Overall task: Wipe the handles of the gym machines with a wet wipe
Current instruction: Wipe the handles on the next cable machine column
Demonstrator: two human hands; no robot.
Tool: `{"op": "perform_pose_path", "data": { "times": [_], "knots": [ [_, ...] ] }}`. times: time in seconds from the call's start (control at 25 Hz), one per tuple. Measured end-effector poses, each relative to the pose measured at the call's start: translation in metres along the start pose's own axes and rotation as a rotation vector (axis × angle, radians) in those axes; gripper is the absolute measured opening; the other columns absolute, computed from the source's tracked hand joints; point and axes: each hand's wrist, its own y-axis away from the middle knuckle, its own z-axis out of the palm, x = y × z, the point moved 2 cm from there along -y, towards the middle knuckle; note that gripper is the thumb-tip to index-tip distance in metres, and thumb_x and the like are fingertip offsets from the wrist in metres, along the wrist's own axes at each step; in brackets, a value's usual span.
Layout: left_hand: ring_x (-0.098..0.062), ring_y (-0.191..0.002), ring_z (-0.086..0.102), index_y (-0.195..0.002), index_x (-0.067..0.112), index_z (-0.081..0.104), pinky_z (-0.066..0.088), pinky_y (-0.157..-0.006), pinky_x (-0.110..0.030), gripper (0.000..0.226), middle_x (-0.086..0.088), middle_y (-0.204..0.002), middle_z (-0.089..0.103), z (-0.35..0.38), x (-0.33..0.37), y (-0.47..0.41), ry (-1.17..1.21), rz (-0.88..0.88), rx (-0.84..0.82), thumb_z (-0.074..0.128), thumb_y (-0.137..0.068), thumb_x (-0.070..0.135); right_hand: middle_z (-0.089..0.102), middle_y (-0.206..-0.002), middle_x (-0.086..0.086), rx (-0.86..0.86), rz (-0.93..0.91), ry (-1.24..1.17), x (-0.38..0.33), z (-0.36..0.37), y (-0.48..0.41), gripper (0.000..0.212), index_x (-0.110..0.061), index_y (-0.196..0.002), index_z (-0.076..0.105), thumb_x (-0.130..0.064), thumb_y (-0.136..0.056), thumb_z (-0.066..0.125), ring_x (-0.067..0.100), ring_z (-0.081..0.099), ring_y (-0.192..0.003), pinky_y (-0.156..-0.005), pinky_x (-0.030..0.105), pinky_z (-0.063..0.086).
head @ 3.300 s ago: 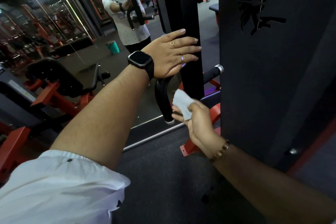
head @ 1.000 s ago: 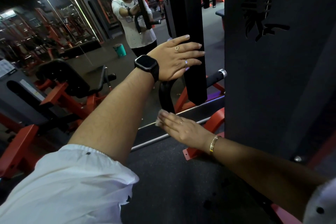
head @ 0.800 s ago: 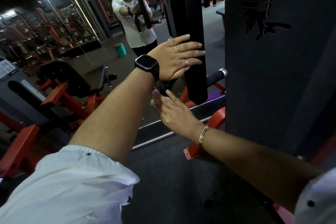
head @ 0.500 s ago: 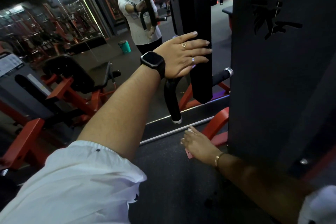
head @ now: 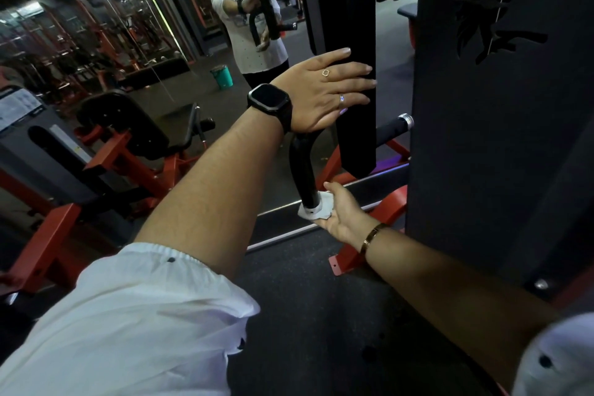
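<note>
Cradling the wet wipe (head: 316, 211) against the handle (head: 302, 167) tip, right hand (head: 342, 212) lies open; left hand (head: 321, 93) flat on upright (head: 356, 145).

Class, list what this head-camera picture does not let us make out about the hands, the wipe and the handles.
- Head view: top of the curved handle, covered by the left hand.
- Head view: fingers of the right hand, under the wet wipe.
- Head view: inner end of the straight handle, behind the black upright.
- Head view: print on the sheet at the left edge, too small.
</note>
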Motion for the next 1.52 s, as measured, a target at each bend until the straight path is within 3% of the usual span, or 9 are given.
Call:
{"op": "perform_pose_path", "data": {
  "times": [0.16, 0.36, 0.56, 0.76, 0.92, 1.04, 1.2, 1.32, 1.52],
  "knots": [
    [-0.021, -0.137, 0.039, -0.132, 0.017, 0.056, 0.014, -0.116, -0.041, 0.049, -0.002, -0.143, 0.049, 0.000, 0.001, -0.001, -0.033, 0.010, 0.003, 0.020, -0.102, 0.029, 0.064, -0.085, 0.014, 0.077, 0.029, 0.141, 0.004, -0.011, -0.006, 0.034, -0.006, -0.108, 0.055, -0.036, -0.096, 0.045, 0.028, 0.064, -0.074, -0.056, 0.040, 0.056],
    [-0.021, -0.137, 0.039, -0.133, 0.018, 0.055, 0.014, -0.115, -0.041, 0.049, -0.002, -0.143, 0.049, 0.000, 0.000, 0.000, -0.031, 0.011, 0.004, 0.019, -0.102, 0.029, 0.068, -0.080, 0.014, 0.056, -0.013, 0.140, -0.009, -0.009, -0.016, 0.036, -0.003, -0.100, 0.060, -0.037, -0.095, 0.048, 0.030, 0.066, -0.078, -0.078, 0.049, 0.056],
    [-0.020, -0.138, 0.036, -0.134, 0.018, 0.054, 0.009, -0.116, -0.039, 0.048, -0.002, -0.145, 0.047, 0.003, -0.001, 0.001, -0.022, 0.003, -0.003, 0.020, -0.102, 0.029, 0.066, -0.082, 0.012, -0.005, 0.081, 0.244, 0.009, 0.002, -0.007, 0.034, -0.006, -0.096, 0.060, -0.037, -0.096, 0.048, 0.024, 0.066, -0.073, -0.061, 0.040, 0.058],
    [-0.021, -0.137, 0.038, -0.133, 0.018, 0.055, 0.014, -0.116, -0.042, 0.046, -0.002, -0.144, 0.048, 0.001, 0.000, 0.000, -0.016, 0.000, -0.004, 0.023, -0.101, 0.029, 0.061, -0.084, 0.013, 0.149, 0.026, 0.404, -0.006, -0.004, -0.005, 0.017, -0.004, -0.096, 0.055, -0.009, -0.097, 0.038, 0.023, 0.064, -0.064, -0.039, 0.029, 0.051],
    [-0.021, -0.137, 0.039, -0.133, 0.018, 0.056, 0.015, -0.116, -0.042, 0.048, -0.002, -0.143, 0.049, -0.001, 0.001, 0.000, -0.041, 0.005, -0.018, 0.022, -0.101, 0.028, 0.063, -0.108, 0.013, 0.237, -0.220, 0.504, -0.033, 0.022, 0.008, 0.029, 0.001, -0.114, 0.056, -0.018, -0.099, 0.041, 0.028, 0.064, -0.091, -0.069, 0.039, 0.058],
    [-0.021, -0.137, 0.039, -0.133, 0.018, 0.056, 0.014, -0.116, -0.042, 0.048, -0.002, -0.144, 0.048, -0.002, 0.002, -0.001, -0.073, 0.009, -0.028, 0.022, -0.101, 0.028, 0.061, -0.102, 0.015, 0.228, -0.294, 0.425, -0.048, 0.047, 0.039, 0.028, -0.001, -0.113, 0.057, -0.023, -0.099, 0.045, 0.036, 0.063, -0.101, -0.087, 0.050, 0.053],
    [-0.021, -0.139, 0.037, -0.135, 0.019, 0.054, 0.014, -0.116, -0.042, 0.048, -0.001, -0.146, 0.045, -0.004, 0.004, 0.000, -0.113, -0.005, -0.038, 0.022, -0.101, 0.028, 0.062, -0.099, 0.016, 0.046, -0.351, 0.134, -0.070, 0.055, 0.076, 0.020, -0.003, -0.104, 0.056, -0.015, -0.100, 0.040, 0.029, 0.065, -0.082, -0.066, 0.041, 0.055],
    [-0.020, -0.140, 0.034, -0.136, 0.020, 0.052, 0.012, -0.117, -0.040, 0.043, -0.001, -0.148, 0.043, -0.008, 0.007, -0.001, -0.131, -0.025, -0.017, 0.036, -0.097, 0.027, 0.061, -0.082, 0.010, 0.028, -0.400, 0.081, -0.082, 0.043, 0.089, 0.017, -0.011, -0.087, 0.055, -0.016, -0.098, 0.043, 0.022, 0.061, -0.070, -0.068, 0.044, 0.054],
    [-0.022, -0.140, 0.034, -0.134, 0.020, 0.054, 0.020, -0.116, -0.039, 0.038, -0.001, -0.150, 0.039, -0.013, 0.017, 0.005, -0.148, -0.078, 0.002, 0.042, -0.099, 0.028, 0.066, -0.099, 0.011, -0.048, -0.282, -0.037, -0.089, 0.023, 0.100, 0.026, -0.009, -0.114, 0.057, -0.025, -0.095, 0.046, 0.027, 0.064, -0.083, -0.069, 0.042, 0.054]
  ]
}}
